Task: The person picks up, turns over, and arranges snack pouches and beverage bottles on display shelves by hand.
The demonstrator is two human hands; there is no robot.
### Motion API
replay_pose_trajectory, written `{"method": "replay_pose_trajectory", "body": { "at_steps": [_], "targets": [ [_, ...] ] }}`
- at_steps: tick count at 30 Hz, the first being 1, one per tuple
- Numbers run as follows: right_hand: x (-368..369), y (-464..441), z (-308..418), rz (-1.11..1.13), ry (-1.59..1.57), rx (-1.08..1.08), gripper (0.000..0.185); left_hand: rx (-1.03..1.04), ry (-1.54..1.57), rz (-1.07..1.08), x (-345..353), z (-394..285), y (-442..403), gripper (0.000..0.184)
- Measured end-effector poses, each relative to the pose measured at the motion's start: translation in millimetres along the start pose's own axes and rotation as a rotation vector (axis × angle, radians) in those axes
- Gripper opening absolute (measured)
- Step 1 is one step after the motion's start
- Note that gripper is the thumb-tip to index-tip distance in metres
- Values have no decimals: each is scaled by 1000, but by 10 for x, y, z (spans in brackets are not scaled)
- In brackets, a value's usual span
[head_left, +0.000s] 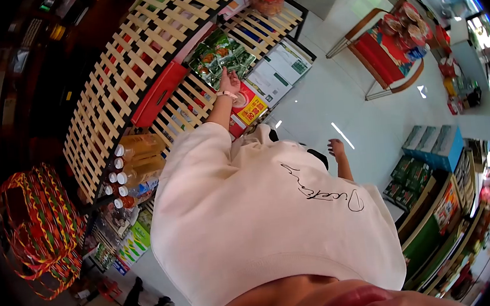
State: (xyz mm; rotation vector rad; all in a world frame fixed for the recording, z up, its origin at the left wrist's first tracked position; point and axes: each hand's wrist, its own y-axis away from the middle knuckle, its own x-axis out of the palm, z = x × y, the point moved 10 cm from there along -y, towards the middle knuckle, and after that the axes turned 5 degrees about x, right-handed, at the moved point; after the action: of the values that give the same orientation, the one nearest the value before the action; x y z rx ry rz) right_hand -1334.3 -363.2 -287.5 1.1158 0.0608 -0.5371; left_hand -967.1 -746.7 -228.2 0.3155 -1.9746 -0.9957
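My left hand [229,83], with a pale band [227,95] round its wrist, reaches to a slatted shelf. Its bent fingers close on the near edge of a shiny green food packet [220,55]; how firm the hold is does not show clearly. Beside this hand lie a red and yellow package [248,107] and white-and-green cartons [278,71]. My right hand [335,147] hangs at my other side over the tiled floor, fingers apart, holding nothing.
Wooden slats [126,64] form the upper shelf on my left, above several bottles [132,163]. A woven basket [41,226] stands behind them. A red chair [385,53] bears packaged goods. Blue boxes [434,145] and loaded shelves [443,217] line my right.
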Motion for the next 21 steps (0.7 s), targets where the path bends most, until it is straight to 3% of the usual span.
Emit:
{"method": "replay_pose_trajectory", "body": {
  "at_steps": [3, 4, 7, 12, 14, 16, 17, 21],
  "targets": [
    [360, 72, 950, 138, -24, -157, 26, 112, 1, 41, 53, -74, -120, 28],
    [542, 148, 1231, 203, -44, -186, 26, 12, 52, 161, 166, 9, -54, 20],
    [1205, 528, 2119, 438, -132, -263, 22, 2, -56, 125, 470, 100, 536, 21],
    [2398, 1094, 2812, 1114, -27, -3, 34, -90, -349, 333, 631, 625, 1088, 11],
    [2537, 1161, 3105, 1127, 245, -167, 40, -139, -388, 362, 682, 842, 1280, 15],
    [2581, 1184, 3297, 1133, 584, -278, 45, 34, -414, 368, 646, 869, 1277, 22],
    [2542, 1173, 3412, 1017, 558, -265, 41, 100, -459, 344, 590, 892, 1216, 25],
    [2763, 1140, 3523, 1278, 720, -275, 36, 125, -350, 238, 872, 895, 1443, 31]
  ]
}}
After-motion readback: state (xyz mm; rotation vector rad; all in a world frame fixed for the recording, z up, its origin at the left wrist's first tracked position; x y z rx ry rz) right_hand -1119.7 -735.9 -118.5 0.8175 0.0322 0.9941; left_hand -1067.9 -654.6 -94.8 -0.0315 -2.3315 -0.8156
